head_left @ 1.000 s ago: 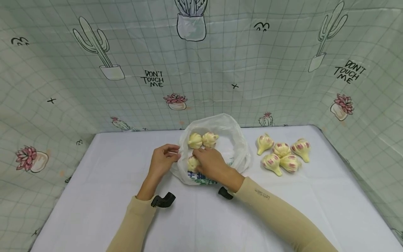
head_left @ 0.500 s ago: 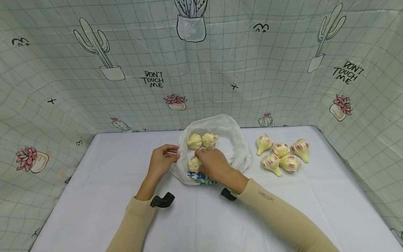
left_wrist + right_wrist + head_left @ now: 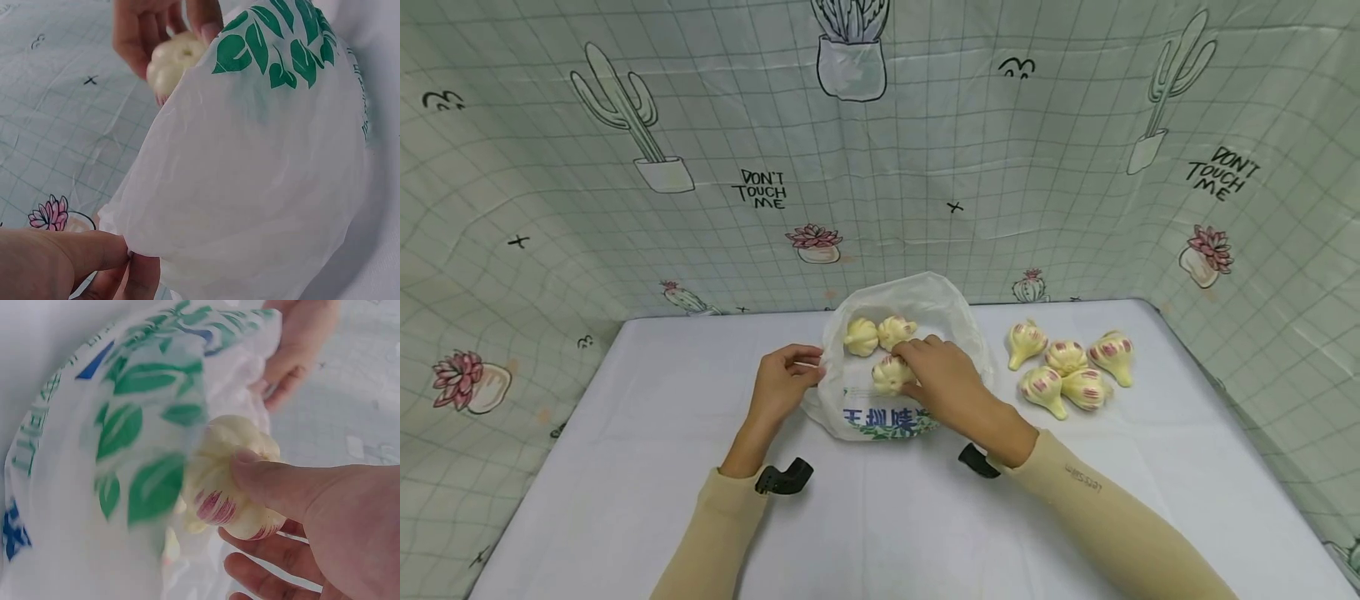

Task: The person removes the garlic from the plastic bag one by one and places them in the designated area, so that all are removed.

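A white plastic bag (image 3: pixel 880 423) with green leaf print and blue lettering stands with its mouth wide on the table. Its left rim is pinched between thumb and fingers of my left hand (image 3: pixel 785 383); the pinch shows at the lower left of the left wrist view. Over the bag's mouth my right hand (image 3: pixel 951 379) holds a garlic bulb (image 3: pixel 234 478), pale yellow with purple streaks, thumb on one side and fingers on the other. Two more garlic bulbs, one left (image 3: pixel 861 337) and one right (image 3: pixel 896 332), lie inside toward the back of the bag.
To the right of the bag lies a loose group of several garlic bulbs (image 3: pixel 1066 358) on the white table (image 3: pixel 865 533). A grid-patterned cloth (image 3: pixel 895 167) with cactus drawings hangs behind the table and at both sides.
My right hand has drawn back to the right with the garlic bulb, uncovering the blue lettering on the bag. My left hand has stayed at the bag's rim.
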The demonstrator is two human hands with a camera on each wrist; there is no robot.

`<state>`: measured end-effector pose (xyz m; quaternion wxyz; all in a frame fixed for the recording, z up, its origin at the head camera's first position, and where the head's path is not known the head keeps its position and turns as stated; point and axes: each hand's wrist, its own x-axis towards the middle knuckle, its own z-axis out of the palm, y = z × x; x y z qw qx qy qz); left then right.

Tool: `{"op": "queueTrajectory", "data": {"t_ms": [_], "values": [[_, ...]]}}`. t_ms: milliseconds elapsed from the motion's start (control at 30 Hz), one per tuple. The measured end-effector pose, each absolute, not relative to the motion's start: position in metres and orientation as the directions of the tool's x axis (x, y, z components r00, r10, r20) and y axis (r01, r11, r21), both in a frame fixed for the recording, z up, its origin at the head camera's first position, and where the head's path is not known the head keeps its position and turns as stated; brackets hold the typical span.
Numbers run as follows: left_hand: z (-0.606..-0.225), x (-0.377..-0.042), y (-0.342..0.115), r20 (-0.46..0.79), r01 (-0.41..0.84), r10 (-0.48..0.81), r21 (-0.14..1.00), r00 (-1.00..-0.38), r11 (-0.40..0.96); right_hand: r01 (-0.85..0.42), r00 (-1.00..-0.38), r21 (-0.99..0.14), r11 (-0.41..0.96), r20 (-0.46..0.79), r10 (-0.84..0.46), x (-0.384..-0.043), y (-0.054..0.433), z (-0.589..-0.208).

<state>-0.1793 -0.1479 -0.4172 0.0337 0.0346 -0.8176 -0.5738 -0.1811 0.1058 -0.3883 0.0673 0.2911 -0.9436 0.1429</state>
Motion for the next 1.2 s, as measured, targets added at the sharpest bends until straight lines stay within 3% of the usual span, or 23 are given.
{"op": "queueTrajectory", "data": {"t_ms": [500, 933, 1200], "values": [[-0.420, -0.178, -0.150, 0.015, -0.019, -0.096, 0.939, -0.995, 0.342, -0.598, -0.778, -0.242, 0.764, 0.405, -0.480, -0.160, 0.163, -0.382], [-0.420, -0.176, -0.151, 0.053, 0.017, -0.098, 0.940, -0.994, 0.340, -0.577, -0.767, -0.232, 0.783, 0.484, -0.422, -0.152, 0.215, -0.382], [-0.418, -0.177, -0.151, 0.030, -0.003, -0.097, 0.945, -0.995, 0.328, -0.516, -0.798, -0.248, 0.820, 0.487, -0.355, -0.145, 0.244, -0.381]]}}
